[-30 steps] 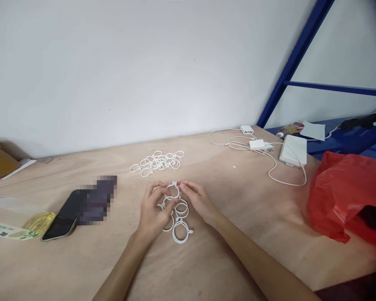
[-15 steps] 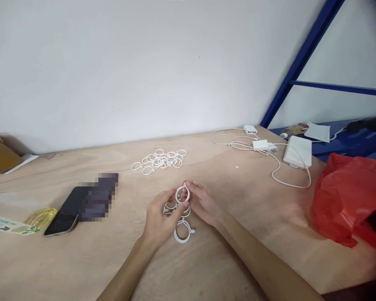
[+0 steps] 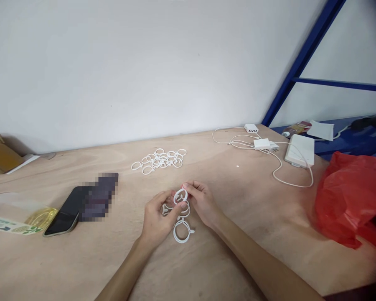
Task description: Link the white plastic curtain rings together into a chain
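Note:
Both my hands meet over the middle of the wooden table (image 3: 244,209). My left hand (image 3: 158,217) and my right hand (image 3: 202,202) each pinch the same white plastic ring (image 3: 181,195), held just above the surface. Several more white rings (image 3: 181,230) lie linked beneath and in front of my fingers, partly hidden by them. A loose heap of the same white rings (image 3: 159,160) sits farther back near the wall.
A dark phone (image 3: 64,213) lies at the left beside a yellowish plastic packet (image 3: 25,221). White chargers and cables (image 3: 263,146) and a white box (image 3: 299,150) sit at the back right. A red plastic bag (image 3: 351,196) fills the right edge. A blue metal frame (image 3: 301,58) rises behind.
The ring in my fingers turned from flat to more upright and moved slightly right. My hands drew a little closer to me. The camera view shifted slightly.

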`<control>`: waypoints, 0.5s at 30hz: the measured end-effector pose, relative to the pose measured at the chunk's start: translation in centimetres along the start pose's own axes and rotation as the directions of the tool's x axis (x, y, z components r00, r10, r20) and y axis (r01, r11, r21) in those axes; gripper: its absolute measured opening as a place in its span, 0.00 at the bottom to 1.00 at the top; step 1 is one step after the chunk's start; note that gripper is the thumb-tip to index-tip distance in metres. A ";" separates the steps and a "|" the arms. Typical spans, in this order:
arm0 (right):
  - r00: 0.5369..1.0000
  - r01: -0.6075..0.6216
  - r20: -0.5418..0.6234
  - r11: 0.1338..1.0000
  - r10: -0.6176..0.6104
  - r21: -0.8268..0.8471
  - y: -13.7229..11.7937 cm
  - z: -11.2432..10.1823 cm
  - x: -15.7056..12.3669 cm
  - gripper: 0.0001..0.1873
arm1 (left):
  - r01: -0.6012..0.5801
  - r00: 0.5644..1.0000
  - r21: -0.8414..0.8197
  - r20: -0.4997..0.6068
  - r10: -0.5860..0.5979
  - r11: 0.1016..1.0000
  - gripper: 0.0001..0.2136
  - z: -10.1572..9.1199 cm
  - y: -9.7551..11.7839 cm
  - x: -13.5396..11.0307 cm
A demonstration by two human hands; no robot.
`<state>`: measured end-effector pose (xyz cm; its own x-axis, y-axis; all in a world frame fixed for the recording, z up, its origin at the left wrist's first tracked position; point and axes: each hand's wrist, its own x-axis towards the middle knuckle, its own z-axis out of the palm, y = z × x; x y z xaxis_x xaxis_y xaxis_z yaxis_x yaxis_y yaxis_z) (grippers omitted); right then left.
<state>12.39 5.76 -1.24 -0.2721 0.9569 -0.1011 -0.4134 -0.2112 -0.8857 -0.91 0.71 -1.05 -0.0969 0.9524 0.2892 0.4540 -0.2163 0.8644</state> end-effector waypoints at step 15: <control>0.963 0.255 0.168 0.497 -0.213 -0.830 1.4 -1.0 0.1 0.07 | -0.061 0.994 0.411 -0.056 0.091 0.909 0.17 -3.4 -4.1 2.6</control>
<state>12.68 5.74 -2.91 -0.3201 0.9325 0.1672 0.4462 0.3041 -0.8417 -6.04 3.37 -2.40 -0.1041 0.9152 0.3894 0.7832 -0.1659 0.5993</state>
